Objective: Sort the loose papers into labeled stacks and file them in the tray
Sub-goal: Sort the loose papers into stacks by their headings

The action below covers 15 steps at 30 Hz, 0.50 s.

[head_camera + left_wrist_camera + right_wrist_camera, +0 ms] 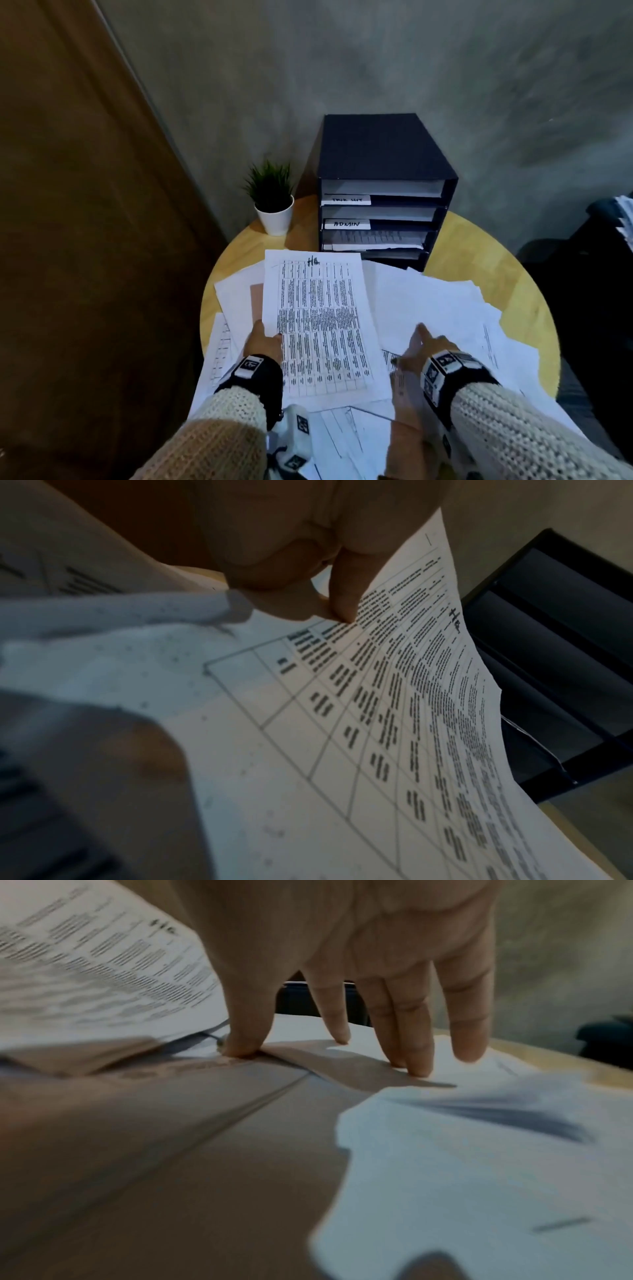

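A printed table sheet point(318, 325) marked "HR" at its top is lifted over the round wooden table point(486, 253); my left hand point(265, 339) pinches its left edge, thumb on the print point(342, 601). My right hand point(423, 346) is spread with straight fingers point(411, 1047) touching the loose white papers point(442, 301) strewn across the table. A dark multi-shelf file tray point(383, 154) stands at the back, with white labels on its shelves; one reads "ADMIN" point(346, 224). Papers lie in its shelves.
A small potted plant point(272, 202) in a white pot stands left of the tray. A brown door point(68, 205) is at the left, a grey wall behind. Dark furniture with papers point(609, 240) sits to the right of the table.
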Available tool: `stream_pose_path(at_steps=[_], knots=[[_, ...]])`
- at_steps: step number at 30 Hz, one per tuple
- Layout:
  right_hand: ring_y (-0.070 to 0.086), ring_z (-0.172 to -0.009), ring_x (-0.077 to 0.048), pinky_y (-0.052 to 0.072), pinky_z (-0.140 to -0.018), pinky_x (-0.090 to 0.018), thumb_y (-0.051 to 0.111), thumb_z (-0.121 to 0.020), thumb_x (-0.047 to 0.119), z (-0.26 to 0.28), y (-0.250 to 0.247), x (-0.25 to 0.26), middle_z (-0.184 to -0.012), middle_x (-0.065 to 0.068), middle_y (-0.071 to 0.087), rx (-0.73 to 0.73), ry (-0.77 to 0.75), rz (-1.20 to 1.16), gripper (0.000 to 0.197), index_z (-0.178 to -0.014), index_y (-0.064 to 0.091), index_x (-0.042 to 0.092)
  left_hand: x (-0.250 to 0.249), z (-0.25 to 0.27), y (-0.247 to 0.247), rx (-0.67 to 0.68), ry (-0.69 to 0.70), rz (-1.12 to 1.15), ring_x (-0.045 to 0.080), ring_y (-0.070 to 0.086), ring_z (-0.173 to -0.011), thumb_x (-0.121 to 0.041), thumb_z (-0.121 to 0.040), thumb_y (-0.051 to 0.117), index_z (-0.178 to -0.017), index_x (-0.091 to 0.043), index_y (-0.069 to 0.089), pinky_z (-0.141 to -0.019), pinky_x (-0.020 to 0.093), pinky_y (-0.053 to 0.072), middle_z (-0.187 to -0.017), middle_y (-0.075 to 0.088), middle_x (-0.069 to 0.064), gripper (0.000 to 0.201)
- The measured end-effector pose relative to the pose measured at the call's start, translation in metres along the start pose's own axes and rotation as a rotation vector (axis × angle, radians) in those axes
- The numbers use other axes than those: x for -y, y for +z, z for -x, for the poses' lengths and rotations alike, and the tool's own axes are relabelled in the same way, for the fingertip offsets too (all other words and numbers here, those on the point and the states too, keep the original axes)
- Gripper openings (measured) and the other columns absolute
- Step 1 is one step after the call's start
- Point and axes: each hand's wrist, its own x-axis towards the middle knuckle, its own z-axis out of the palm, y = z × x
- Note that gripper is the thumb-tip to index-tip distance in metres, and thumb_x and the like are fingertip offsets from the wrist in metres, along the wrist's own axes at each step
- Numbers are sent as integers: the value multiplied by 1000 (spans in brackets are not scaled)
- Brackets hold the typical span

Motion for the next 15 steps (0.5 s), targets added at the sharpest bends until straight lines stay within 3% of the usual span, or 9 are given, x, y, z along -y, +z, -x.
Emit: stream_pose_path(at_steps=[2,4,6,8,10,12,13,15], knots=[[45,-128,-32,38,-104,-40,60,-79,56,4,4,3,-142,-16,42,-50,33,54,91,-149,19,15,-4,6,4,53,-2,-5,34,44,-128,-7,-97,45,-146,-5,25,-92,28,41,-142,42,20,52],[42,-130,-33,38,-106,-43,47,-86,55,9,9,7,-145,-18,39,-17,77,128,92,-151,5,7,-6,14,7,74,-17,2,29,39,-133,-6,-99,41,-148,-7,18,-91,25,38,-149,34,14,54],[41,-131,-35,38,-106,-47,40,-91,43,15,17,8,-145,-21,37,13,62,219,86,-149,-10,2,-4,17,10,47,-8,-3,27,43,-131,-10,-99,44,-149,-9,20,-96,26,37,-149,35,11,56],[41,-132,-36,37,-107,-46,36,-97,31,22,28,9,-145,-24,37,11,19,330,77,-147,-10,-4,0,21,11,39,-5,-3,28,42,-131,-12,-98,47,-149,-11,20,-100,26,36,-150,33,10,58],[45,-129,-36,41,-104,-45,35,-98,29,31,35,7,-142,-24,42,-60,-16,430,67,-147,8,-7,1,24,9,43,-4,18,28,41,-133,-14,-98,47,-150,-12,21,-101,27,35,-151,32,10,58],[53,-122,-26,44,-99,-35,39,-95,29,36,26,3,-135,-11,54,-134,-116,361,50,-140,38,7,1,27,5,48,-2,38,28,42,-132,-13,-98,47,-149,-11,23,-96,27,37,-149,36,11,57],[53,-123,-22,42,-100,-30,40,-95,27,39,17,0,-134,-7,55,-145,-137,284,44,-137,44,14,3,29,3,40,-3,37,29,45,-129,-12,-97,48,-147,-8,26,-92,28,39,-144,42,10,55],[50,-126,-22,39,-103,-29,40,-97,18,43,-6,-5,-135,-9,53,-156,-25,137,36,-131,49,10,8,29,0,1,4,8,31,52,-122,-13,-96,50,-140,-6,37,-88,30,41,-135,53,14,47]])
